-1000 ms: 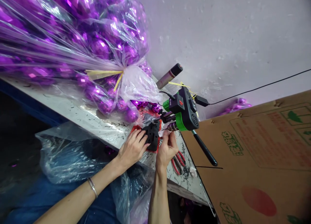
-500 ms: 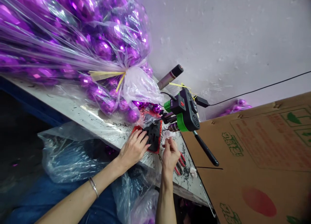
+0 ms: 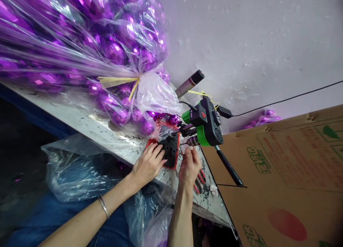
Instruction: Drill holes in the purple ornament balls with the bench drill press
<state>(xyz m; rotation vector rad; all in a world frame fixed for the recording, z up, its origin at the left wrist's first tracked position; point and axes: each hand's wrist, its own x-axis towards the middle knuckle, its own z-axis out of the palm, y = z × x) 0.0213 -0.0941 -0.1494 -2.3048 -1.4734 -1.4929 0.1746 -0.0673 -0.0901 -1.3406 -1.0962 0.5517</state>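
Note:
A small green-and-black bench drill (image 3: 207, 122) stands at the table's far side, its chuck pointing left and its long lever handle hanging right. My left hand (image 3: 148, 164) lies with fingers stretched out on the near edge of the drill's black slotted base plate (image 3: 170, 150), which rests on a red cloth (image 3: 177, 154). Between the fingertips of my right hand (image 3: 189, 166) is a thin white piece of tissue (image 3: 184, 146), pinched beside the chuck and bit. The tissue partly hides the bit. Red-handled pliers (image 3: 199, 181) lie just right of my right wrist.
A big clear bag of shiny purple balls (image 3: 115, 54), tied with yellow ribbon, fills the upper left. A cardboard box (image 3: 281, 175) borders the table on the right. Black shavings litter the white table (image 3: 88, 123). A capped cylinder (image 3: 190, 83) leans behind the drill.
My right hand has moved slightly up and right with the tissue, which now sits closer against the chuck. My left hand stays on the base plate.

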